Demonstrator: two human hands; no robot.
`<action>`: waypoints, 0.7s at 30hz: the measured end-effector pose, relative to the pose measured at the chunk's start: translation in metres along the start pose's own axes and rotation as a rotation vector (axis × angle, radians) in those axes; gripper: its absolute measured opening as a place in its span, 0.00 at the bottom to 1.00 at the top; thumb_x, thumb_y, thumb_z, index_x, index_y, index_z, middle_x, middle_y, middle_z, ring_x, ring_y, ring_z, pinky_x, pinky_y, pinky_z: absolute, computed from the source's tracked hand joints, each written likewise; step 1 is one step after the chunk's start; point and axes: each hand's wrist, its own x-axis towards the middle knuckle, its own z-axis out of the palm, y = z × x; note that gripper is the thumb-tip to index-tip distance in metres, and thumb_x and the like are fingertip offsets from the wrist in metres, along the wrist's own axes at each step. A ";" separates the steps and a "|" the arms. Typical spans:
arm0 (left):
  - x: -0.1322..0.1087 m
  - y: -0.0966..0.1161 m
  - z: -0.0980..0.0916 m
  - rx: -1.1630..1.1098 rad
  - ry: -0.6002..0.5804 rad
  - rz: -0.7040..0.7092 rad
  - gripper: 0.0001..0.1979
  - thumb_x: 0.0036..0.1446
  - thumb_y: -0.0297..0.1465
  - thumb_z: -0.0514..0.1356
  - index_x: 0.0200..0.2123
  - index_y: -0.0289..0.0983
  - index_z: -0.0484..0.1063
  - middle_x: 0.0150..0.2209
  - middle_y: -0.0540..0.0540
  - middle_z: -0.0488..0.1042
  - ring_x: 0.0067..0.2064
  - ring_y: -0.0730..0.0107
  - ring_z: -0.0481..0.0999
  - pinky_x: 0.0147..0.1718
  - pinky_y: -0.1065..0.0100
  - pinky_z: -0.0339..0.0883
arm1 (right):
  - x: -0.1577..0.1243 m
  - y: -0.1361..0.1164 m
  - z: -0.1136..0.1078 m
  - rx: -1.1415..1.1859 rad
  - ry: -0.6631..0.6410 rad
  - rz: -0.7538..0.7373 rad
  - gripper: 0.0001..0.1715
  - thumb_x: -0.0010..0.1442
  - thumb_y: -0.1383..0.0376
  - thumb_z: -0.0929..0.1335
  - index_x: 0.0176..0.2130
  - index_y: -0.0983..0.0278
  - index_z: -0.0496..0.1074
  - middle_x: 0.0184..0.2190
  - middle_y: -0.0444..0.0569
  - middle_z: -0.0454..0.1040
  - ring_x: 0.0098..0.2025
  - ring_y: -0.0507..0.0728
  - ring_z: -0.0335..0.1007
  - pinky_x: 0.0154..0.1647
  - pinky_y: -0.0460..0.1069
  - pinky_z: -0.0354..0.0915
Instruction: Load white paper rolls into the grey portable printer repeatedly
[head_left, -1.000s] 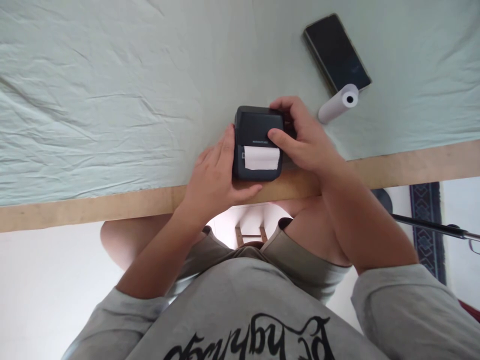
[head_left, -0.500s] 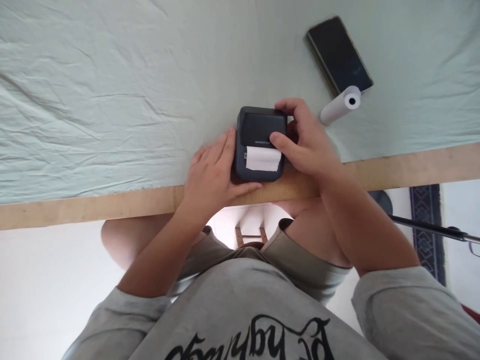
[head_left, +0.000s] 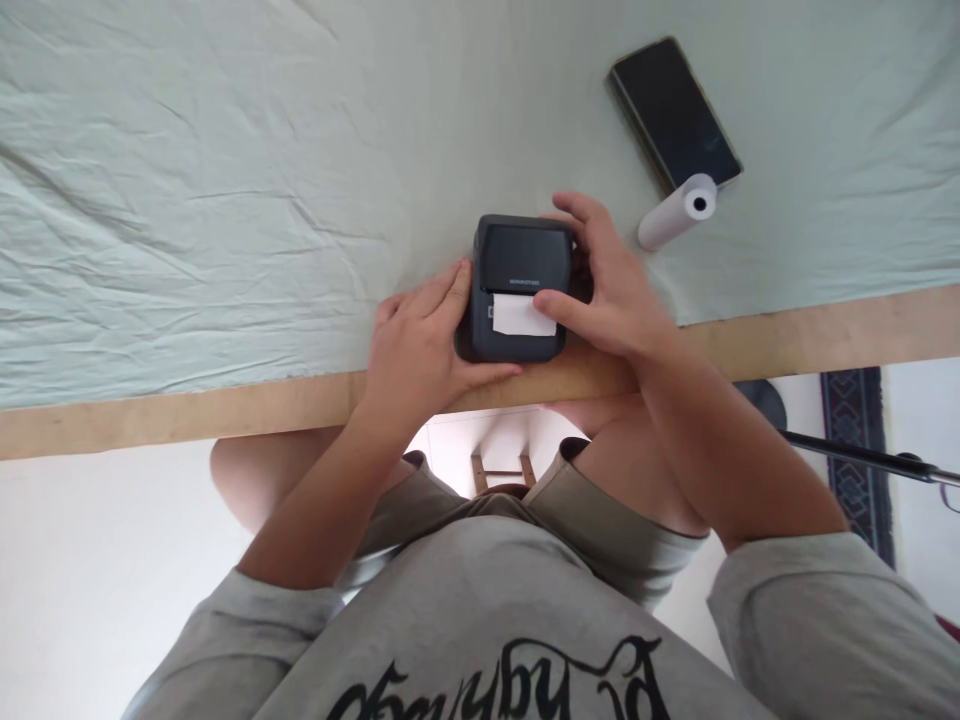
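Note:
A small dark thermal printer [head_left: 525, 254] rests at the front edge of the cloth-covered table, its lid down. A short white paper strip [head_left: 514, 315] lies out of its slot over the front half. My left hand [head_left: 420, 345] grips the printer, fingers flat along its left side and thumb along the near edge. My right hand [head_left: 611, 285] holds the right side, its thumb tip on the paper strip near the slot. Its index finger is raised off the far right corner; the other fingers are partly hidden beside the printer.
A white paper roll [head_left: 671, 215] lies right of my right hand, against a black phone [head_left: 675, 110]. Pale green wrinkled cloth [head_left: 225, 200] covers the table, with a bare wooden edge [head_left: 187, 412] in front. A black stand pole [head_left: 855, 450] is at the lower right.
My right thumb has slid from the printer's lid down onto the paper strip. My right index finger has lifted off the far corner. My left hand stays nearly still.

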 end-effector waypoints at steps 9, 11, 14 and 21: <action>0.000 0.023 -0.011 0.079 -0.081 -0.096 0.39 0.74 0.55 0.44 0.76 0.35 0.58 0.74 0.35 0.67 0.73 0.42 0.68 0.68 0.46 0.59 | 0.007 -0.025 -0.022 -0.065 -0.053 0.086 0.40 0.56 0.50 0.78 0.63 0.52 0.68 0.62 0.49 0.78 0.34 0.57 0.76 0.42 0.59 0.76; 0.000 0.024 -0.012 0.080 -0.074 -0.104 0.38 0.74 0.53 0.45 0.75 0.34 0.59 0.73 0.35 0.68 0.71 0.42 0.70 0.67 0.46 0.59 | 0.011 -0.030 -0.025 -0.107 0.017 0.065 0.36 0.54 0.51 0.80 0.58 0.52 0.72 0.55 0.48 0.80 0.29 0.54 0.71 0.39 0.57 0.75; 0.001 0.024 -0.012 0.079 -0.072 -0.105 0.37 0.73 0.52 0.48 0.74 0.34 0.60 0.71 0.35 0.70 0.70 0.42 0.72 0.67 0.46 0.61 | 0.016 -0.035 -0.024 -0.117 0.159 0.031 0.26 0.56 0.50 0.79 0.50 0.53 0.74 0.31 0.41 0.75 0.24 0.51 0.62 0.35 0.55 0.71; 0.000 0.024 -0.012 0.064 -0.067 -0.103 0.35 0.73 0.51 0.50 0.74 0.36 0.61 0.70 0.35 0.72 0.69 0.42 0.72 0.67 0.46 0.61 | 0.030 -0.054 -0.006 -0.011 0.437 -0.039 0.11 0.67 0.52 0.72 0.41 0.54 0.71 0.26 0.40 0.64 0.25 0.53 0.62 0.28 0.51 0.64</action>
